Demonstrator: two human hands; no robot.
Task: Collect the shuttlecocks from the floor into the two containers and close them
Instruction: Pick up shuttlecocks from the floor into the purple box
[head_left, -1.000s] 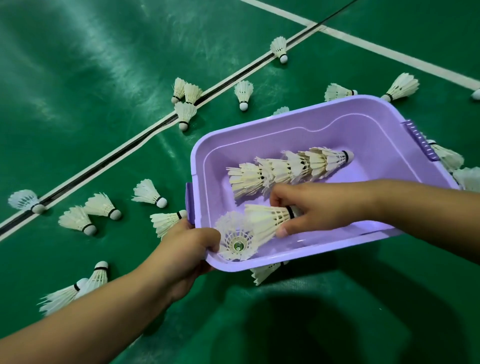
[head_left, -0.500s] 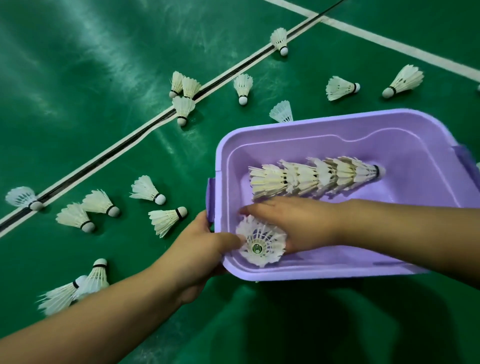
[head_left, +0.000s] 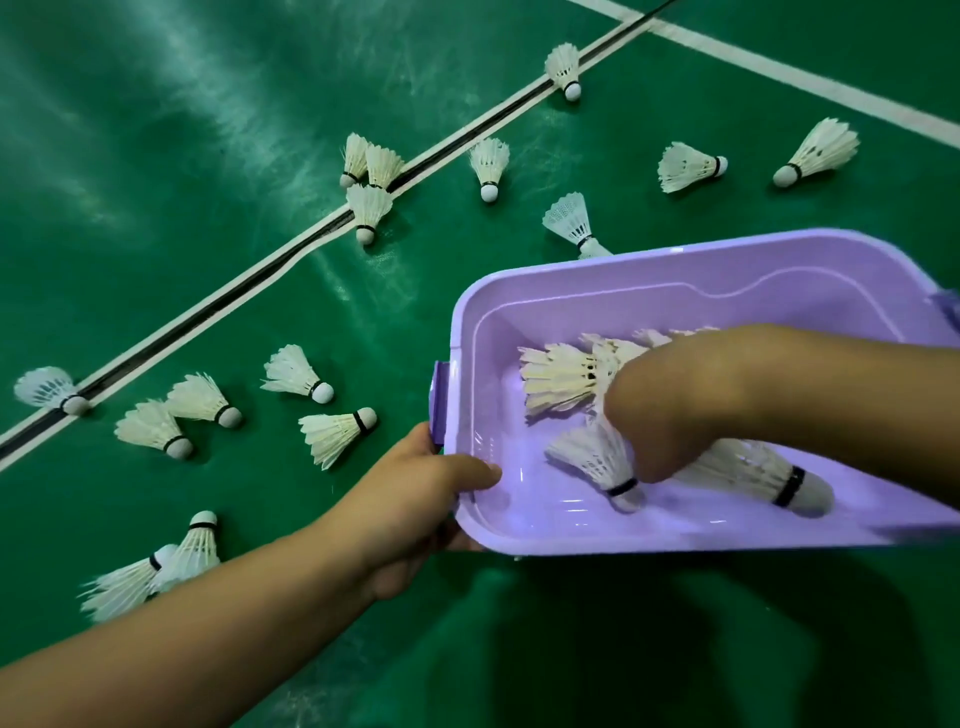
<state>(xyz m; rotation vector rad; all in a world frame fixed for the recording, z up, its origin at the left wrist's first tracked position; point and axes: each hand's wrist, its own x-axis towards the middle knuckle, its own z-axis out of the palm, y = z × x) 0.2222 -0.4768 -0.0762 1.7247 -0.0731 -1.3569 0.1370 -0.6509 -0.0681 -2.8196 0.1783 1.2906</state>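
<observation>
**A:** Since half a second back your right hand (head_left: 670, 410) has swung its shuttlecock (head_left: 597, 457) round: the feather skirt faced you then, now the cork tip points toward the near wall of the purple container (head_left: 727, 270). The box has also slid right in view.

**B:** Grip state?

**A:** Left hand (head_left: 415, 499) grasps the container's near-left corner, thumb hooked over the rim. Right hand is down inside the box on that shuttlecock; the fingers are blurred and partly hidden, so probably still pinching it, but I cannot tell for sure.

**B:** What does the next move turn on?

**A:** Floor shuttlecocks all lie left of and beyond the box. Nearest one (head_left: 335, 434) sits just beside your left hand, long axis roughly left-right, cork toward the box. Your left is nearer (but busy holding the box), so your right must cross over.

**B:** Labels?

**A:** None readable.
</observation>
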